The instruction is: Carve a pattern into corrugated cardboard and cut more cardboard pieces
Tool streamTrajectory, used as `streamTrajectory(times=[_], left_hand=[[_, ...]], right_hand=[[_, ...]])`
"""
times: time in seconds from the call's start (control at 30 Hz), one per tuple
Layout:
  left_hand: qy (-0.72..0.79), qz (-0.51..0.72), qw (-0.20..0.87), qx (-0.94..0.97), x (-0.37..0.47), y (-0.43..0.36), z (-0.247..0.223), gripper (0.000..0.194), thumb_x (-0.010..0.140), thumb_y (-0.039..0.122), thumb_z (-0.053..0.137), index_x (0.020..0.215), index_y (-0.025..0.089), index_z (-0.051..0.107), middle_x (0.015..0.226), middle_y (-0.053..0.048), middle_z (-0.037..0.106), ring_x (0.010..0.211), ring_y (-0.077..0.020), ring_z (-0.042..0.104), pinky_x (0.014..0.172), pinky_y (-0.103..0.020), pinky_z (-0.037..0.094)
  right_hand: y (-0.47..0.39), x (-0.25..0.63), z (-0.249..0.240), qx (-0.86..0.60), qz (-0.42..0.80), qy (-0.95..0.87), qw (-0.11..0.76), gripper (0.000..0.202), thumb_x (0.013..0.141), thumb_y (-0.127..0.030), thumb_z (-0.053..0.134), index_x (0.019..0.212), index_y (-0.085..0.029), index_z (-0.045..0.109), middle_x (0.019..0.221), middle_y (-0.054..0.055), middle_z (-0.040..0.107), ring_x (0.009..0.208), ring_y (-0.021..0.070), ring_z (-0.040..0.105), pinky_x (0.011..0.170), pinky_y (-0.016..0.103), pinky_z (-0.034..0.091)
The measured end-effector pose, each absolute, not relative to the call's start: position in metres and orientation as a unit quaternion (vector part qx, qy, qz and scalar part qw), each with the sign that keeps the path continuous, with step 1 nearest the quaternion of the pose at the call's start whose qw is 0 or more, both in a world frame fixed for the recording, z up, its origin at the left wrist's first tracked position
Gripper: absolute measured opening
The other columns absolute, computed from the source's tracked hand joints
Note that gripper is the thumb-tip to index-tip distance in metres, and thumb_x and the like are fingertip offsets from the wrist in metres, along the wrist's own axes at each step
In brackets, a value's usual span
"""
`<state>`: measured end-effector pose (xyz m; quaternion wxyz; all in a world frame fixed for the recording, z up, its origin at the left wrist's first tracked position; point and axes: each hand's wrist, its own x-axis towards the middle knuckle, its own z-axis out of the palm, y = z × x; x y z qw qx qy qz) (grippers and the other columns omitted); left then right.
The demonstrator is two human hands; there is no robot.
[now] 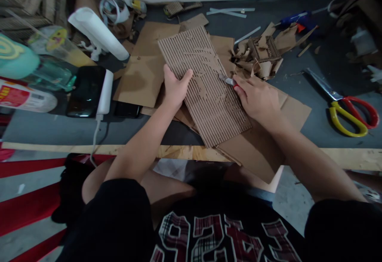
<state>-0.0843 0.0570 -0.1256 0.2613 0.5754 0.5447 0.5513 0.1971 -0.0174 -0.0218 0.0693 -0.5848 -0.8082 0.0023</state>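
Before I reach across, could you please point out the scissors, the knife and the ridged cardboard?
Scissors [336,95]: head view, on the metal by the handles.
Knife [228,81]: head view, on the blade, just ahead of the fingers.
Ridged cardboard [209,112]: head view, on the ridges below the torn patches.

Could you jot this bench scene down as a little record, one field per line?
Left hand: gripping the ridged cardboard sheet, thumb on top
Right hand: holding a small blade at the sheet
Sheet surface: ridges exposed, paper patches remaining
Beneath sheet: flat brown cardboard
Beyond right hand: torn cardboard scraps
Far right: scissors, red and yellow handles
Left side: white device with a cable
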Motion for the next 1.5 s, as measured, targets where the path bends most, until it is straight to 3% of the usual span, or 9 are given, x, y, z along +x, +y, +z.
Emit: streamTrajectory(times=[0.27,0.57,0.93,1.07,1.2,1.27,1.37,1.43,1.5], left_hand=[[0.525,0.554,0.286,0.579,-0.082,0.060,-0.126,0.067,0.084,0.072,0.067,0.127,0.028,0.041,0.141,-0.013,0.056,0.143,-0.0294,0.052,0.123,-0.048,0.042],[0.532,0.544,0.303,0.575,-0.086,0.065,-0.128,0.070,0.082,0.078,0.064,0.126,0.029,0.043,0.143,-0.012,0.057,0.140,-0.0287,0.055,0.120,-0.048,0.046],[0.500,0.530,0.354,0.587,-0.084,0.064,-0.122,0.075,0.073,0.077,0.074,0.121,0.026,0.047,0.135,-0.014,0.062,0.134,-0.0321,0.060,0.115,-0.052,0.049],[0.500,0.542,0.361,0.570,-0.082,0.061,-0.115,0.075,0.072,0.077,0.075,0.119,0.027,0.046,0.135,-0.013,0.064,0.130,-0.0307,0.064,0.114,-0.049,0.051],[0.476,0.503,0.416,0.590,-0.082,0.059,-0.105,0.085,0.061,0.079,0.082,0.118,0.024,0.050,0.134,-0.015,0.066,0.129,-0.0347,0.064,0.114,-0.054,0.050],[0.466,0.470,0.442,0.606,-0.082,0.057,-0.099,0.088,0.058,0.077,0.085,0.119,0.024,0.052,0.135,-0.016,0.066,0.131,-0.0363,0.063,0.116,-0.056,0.049],[0.452,0.430,0.461,0.631,-0.081,0.051,-0.091,0.087,0.062,0.072,0.087,0.125,0.023,0.052,0.140,-0.016,0.064,0.136,-0.0373,0.060,0.118,-0.058,0.046],[0.449,0.417,0.465,0.639,-0.080,0.048,-0.087,0.085,0.065,0.069,0.087,0.126,0.022,0.053,0.140,-0.016,0.064,0.136,-0.0383,0.059,0.117,-0.059,0.046],[0.451,0.414,0.469,0.637,-0.079,0.047,-0.086,0.082,0.066,0.066,0.088,0.125,0.021,0.054,0.138,-0.017,0.064,0.136,-0.0392,0.060,0.118,-0.061,0.045]], right_hand=[[-0.013,0.199,-0.025,-0.595,-0.014,-0.799,0.085,0.053,0.108,-0.045,0.032,0.154,-0.027,0.051,0.121,0.013,0.068,0.093,0.0251,0.064,0.066,0.032,0.042],[-0.014,0.200,-0.028,-0.591,-0.032,-0.798,0.115,0.057,0.108,-0.048,0.028,0.151,-0.025,0.056,0.120,0.012,0.069,0.096,0.0255,0.066,0.064,0.031,0.042],[-0.013,0.203,-0.019,-0.581,-0.057,-0.805,0.107,0.057,0.107,-0.053,0.023,0.149,-0.034,0.057,0.122,0.012,0.068,0.100,0.0279,0.065,0.082,0.041,0.049],[-0.009,0.206,-0.019,-0.598,-0.047,-0.788,0.139,0.057,0.108,-0.050,0.025,0.153,-0.028,0.054,0.127,0.013,0.068,0.105,0.0269,0.064,0.080,0.037,0.049],[0.001,0.215,-0.033,-0.617,-0.036,-0.771,0.151,0.044,0.104,-0.041,0.042,0.133,-0.025,0.071,0.126,0.013,0.070,0.111,0.0299,0.064,0.087,0.041,0.050],[0.006,0.219,-0.038,-0.564,-0.046,-0.797,0.212,0.039,0.102,-0.042,0.048,0.123,-0.024,0.075,0.130,0.013,0.068,0.120,0.0325,0.062,0.097,0.049,0.050],[0.012,0.219,-0.043,-0.371,-0.003,-0.874,0.312,0.042,0.097,-0.049,0.058,0.128,-0.023,0.072,0.133,0.014,0.068,0.126,0.0310,0.062,0.105,0.051,0.050],[0.011,0.216,-0.047,-0.276,0.048,-0.903,0.326,0.048,0.092,-0.053,0.066,0.130,-0.024,0.071,0.128,0.012,0.071,0.123,0.0296,0.065,0.105,0.049,0.052],[0.009,0.212,-0.050,-0.274,0.076,-0.905,0.318,0.050,0.090,-0.056,0.071,0.130,-0.025,0.072,0.125,0.010,0.073,0.117,0.0296,0.069,0.102,0.048,0.055]])
